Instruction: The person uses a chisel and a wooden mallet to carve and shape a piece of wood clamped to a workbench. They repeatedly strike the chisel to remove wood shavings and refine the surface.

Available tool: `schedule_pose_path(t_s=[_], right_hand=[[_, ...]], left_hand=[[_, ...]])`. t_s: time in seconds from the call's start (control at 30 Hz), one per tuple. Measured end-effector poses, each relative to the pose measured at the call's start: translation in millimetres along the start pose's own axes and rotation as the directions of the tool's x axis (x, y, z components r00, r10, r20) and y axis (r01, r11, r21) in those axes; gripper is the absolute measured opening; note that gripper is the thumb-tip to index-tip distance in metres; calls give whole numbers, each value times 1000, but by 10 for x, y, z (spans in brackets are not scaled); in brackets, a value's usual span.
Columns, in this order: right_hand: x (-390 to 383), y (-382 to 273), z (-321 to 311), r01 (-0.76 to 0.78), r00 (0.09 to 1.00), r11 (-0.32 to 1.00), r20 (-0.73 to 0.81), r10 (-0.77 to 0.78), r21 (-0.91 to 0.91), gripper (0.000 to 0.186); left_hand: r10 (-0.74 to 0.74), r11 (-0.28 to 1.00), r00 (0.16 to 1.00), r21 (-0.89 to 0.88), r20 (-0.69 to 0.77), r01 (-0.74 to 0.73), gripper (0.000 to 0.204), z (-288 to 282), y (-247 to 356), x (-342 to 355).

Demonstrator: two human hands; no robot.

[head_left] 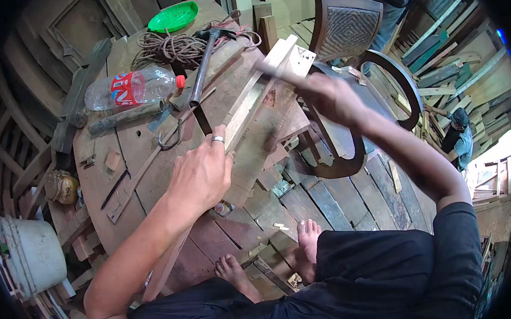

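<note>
My left hand (pixel 201 174), a ring on one finger, is closed round the near end of a pale wooden strip (pixel 245 112) on the workbench. At the strip's far end is a pale wooden block (pixel 302 60) with dark marks or holes. My right hand (pixel 337 102) is closed on a brownish, stick-like tool (pixel 282 75) and hangs over the strip's right side near that block. Motion blurs hand and tool, so the tool's kind and any contact are unclear. A claw hammer (pixel 204 69) lies left of the strip, beyond my left hand.
On the plank workbench (pixel 143 184) are a clear bottle (pixel 131 88) with a red cap, coiled rope (pixel 170 49), a green dish (pixel 172 17) and a dark pencil-like stick (pixel 115 189). A chair (pixel 345 25) stands right. A white bucket (pixel 34 252) is left; another person (pixel 459 135) is far right.
</note>
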State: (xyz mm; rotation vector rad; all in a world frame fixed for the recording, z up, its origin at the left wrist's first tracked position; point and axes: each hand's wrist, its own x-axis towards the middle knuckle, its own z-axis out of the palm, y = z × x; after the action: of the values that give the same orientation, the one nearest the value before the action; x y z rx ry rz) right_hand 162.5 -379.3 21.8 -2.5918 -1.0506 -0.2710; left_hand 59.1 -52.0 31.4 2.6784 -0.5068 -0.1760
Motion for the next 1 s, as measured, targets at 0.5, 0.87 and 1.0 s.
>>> schedule_pose_path(t_s=[0.5, 0.87, 1.0], right_hand=[[95, 440, -81, -271, 948, 962, -181, 261, -32, 38], [-65, 455, -68, -211, 960, 963, -222, 171, -170, 50], [-132, -468, 240, -7, 995, 967, -91, 31, 256, 68]], left_hand=[[26, 999, 999, -18, -38, -27, 48, 87, 1, 45], [40, 999, 998, -7, -44, -41, 52, 55, 16, 43], [-4, 1000, 1000, 10, 7, 4, 53, 61, -45, -8]])
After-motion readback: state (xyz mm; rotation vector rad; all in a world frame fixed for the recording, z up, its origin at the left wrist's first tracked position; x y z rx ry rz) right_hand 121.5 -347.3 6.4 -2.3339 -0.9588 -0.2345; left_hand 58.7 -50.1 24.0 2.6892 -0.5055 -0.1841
